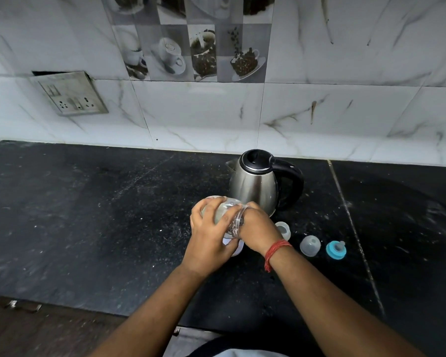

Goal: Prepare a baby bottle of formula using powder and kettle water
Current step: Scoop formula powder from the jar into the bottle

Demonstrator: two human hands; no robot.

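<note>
My left hand (209, 235) grips a clear jar (229, 204) holding pale powder, tilted with its mouth to the right. My right hand (259, 231) is at the jar's threaded mouth, its fingers hidden by the rim. Just behind them stands the steel kettle (255, 184), lid closed, with its black handle to the right. To the right of my right hand, the small open baby bottle (283, 230) stands on the black counter (113, 215). Further right lie a clear dome cap (310, 245) and a blue collar with its teat (336, 249).
A white round object (237, 249), perhaps a lid, lies partly hidden under my hands. The tiled wall (319, 119) rises behind the counter, with a loose socket plate (70, 95) at the left. The counter's front edge runs below my forearms.
</note>
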